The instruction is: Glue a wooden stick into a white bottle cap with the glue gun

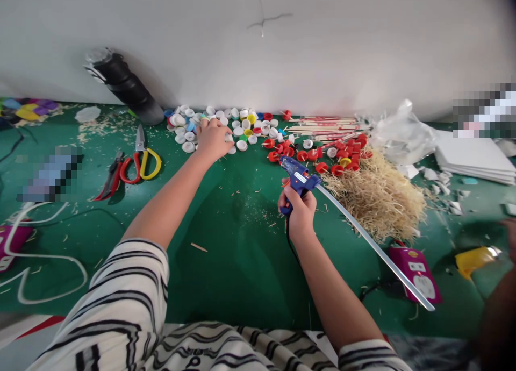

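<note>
My left hand reaches into a spread of plastic bottle caps, mostly white with some yellow, blue and red ones. Its fingers are curled down among them; the fingertips are hidden, and a bit of white shows beside the thumb. My right hand is wrapped around the handle of a blue hot glue gun, whose nozzle points away and to the left. A long clear glue stick sticks out of its back. Red caps with short sticks in them lie just beyond the nozzle.
Thin wooden sticks lie behind straw-like shreds. Scissors, red-handled pruners and a black bottle stand left. At right are a plastic bag, white boards, a purple power strip and another person's arm.
</note>
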`<state>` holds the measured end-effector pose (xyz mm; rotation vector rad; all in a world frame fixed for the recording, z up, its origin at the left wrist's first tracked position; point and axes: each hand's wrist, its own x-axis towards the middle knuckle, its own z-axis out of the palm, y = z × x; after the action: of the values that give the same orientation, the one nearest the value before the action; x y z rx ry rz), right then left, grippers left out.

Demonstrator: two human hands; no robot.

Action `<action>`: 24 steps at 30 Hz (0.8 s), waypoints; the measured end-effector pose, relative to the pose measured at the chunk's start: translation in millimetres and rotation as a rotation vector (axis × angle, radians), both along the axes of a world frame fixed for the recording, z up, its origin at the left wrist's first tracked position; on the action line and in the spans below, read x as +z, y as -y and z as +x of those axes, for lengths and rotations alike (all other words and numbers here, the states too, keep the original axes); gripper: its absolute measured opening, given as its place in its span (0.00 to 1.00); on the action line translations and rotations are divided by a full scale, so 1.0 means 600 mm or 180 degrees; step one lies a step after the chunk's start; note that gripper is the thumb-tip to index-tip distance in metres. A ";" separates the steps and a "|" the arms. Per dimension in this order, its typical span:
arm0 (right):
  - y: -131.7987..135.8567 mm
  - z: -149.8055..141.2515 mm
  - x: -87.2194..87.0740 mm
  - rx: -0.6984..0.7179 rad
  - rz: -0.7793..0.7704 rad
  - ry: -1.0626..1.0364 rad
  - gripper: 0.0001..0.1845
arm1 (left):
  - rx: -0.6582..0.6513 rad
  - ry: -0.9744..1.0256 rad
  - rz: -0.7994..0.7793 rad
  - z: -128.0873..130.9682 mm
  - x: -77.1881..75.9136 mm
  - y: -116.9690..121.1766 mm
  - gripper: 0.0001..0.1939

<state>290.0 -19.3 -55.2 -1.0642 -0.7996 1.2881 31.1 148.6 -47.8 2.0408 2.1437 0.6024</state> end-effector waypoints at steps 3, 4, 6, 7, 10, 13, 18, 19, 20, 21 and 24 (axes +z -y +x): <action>0.000 0.001 0.002 -0.0011 -0.0002 -0.0013 0.17 | -0.0094 0.0531 0.0299 0.004 0.008 0.005 0.13; 0.000 0.001 0.002 -0.0013 -0.0005 -0.0018 0.17 | -0.0195 0.0849 0.0359 0.006 0.010 0.010 0.14; 0.002 0.000 0.001 -0.0001 -0.0007 -0.0021 0.17 | -0.0444 0.1702 0.0383 0.011 0.014 0.029 0.17; 0.003 0.000 0.000 0.0010 -0.0001 -0.0026 0.16 | -0.0506 0.2107 0.0350 0.014 0.014 0.042 0.17; 0.006 -0.002 -0.003 0.0061 0.0034 -0.0058 0.15 | -0.0676 0.2928 0.0342 0.022 0.010 0.087 0.19; 0.009 -0.005 -0.005 0.0122 0.0091 -0.0084 0.14 | -0.0822 0.3248 0.0432 0.024 0.002 0.127 0.23; 0.014 -0.012 -0.005 0.0206 0.0125 -0.0066 0.15 | -0.0968 0.3280 0.0437 0.020 -0.009 0.153 0.25; 0.014 -0.013 -0.004 0.0209 0.0124 -0.0049 0.15 | -0.0957 0.3241 0.0442 0.019 -0.010 0.155 0.24; 0.015 -0.014 -0.004 0.0206 0.0126 -0.0026 0.15 | -0.0933 0.3192 0.0443 0.018 -0.010 0.156 0.24; 0.015 -0.014 -0.003 0.0205 0.0134 -0.0001 0.14 | -0.0905 0.3133 0.0437 0.017 -0.010 0.157 0.23; 0.013 -0.014 -0.004 0.0204 0.0159 0.0063 0.14 | -0.0849 0.2996 0.0447 0.014 -0.008 0.159 0.20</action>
<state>281.6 -27.4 -57.4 -1.0197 -0.8828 1.3066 39.3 53.3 -52.6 1.5478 1.2843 1.3444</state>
